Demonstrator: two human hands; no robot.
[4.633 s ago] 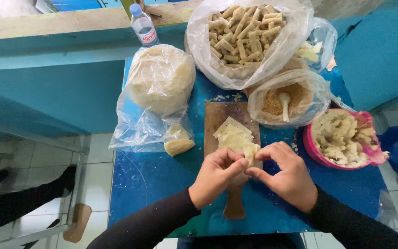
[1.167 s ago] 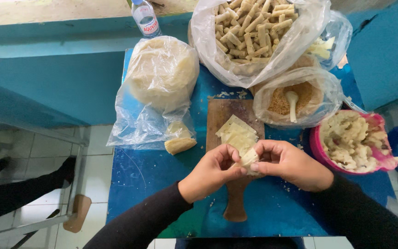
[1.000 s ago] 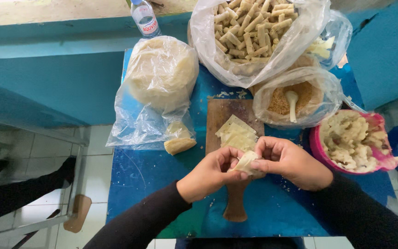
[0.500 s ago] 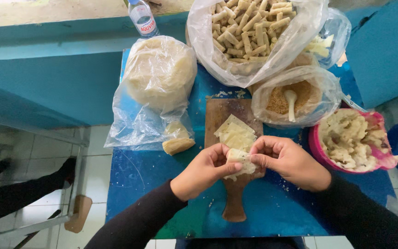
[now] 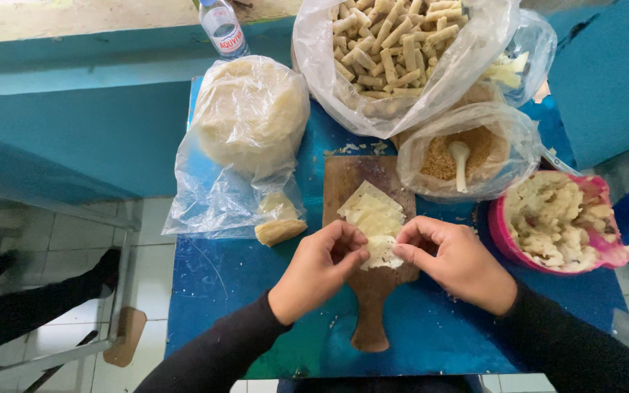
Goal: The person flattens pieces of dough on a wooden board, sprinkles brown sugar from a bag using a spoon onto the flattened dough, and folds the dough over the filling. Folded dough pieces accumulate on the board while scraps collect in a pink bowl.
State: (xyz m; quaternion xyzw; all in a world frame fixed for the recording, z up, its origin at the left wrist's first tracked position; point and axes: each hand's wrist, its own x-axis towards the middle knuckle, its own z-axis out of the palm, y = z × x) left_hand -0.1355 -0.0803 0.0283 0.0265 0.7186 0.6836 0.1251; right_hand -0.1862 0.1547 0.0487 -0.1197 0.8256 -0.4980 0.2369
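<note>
Both hands dropped to the board, wrapper (image 5: 381,251) pinched between them.

This looks like a small food-making stall or a plain home kitchen corner: a narrow blue table (image 5: 227,291) stands against a blue-painted wall ledge (image 5: 74,65) over a pale tiled floor (image 5: 52,240). Along the table's far edge sit a big clear bag of rolled pastries (image 5: 394,51) and a bag of flat wrappers (image 5: 249,116); a wooden board (image 5: 369,291) lies mid-table, and a pink bowl of filling (image 5: 562,225) sits at the right edge
</note>
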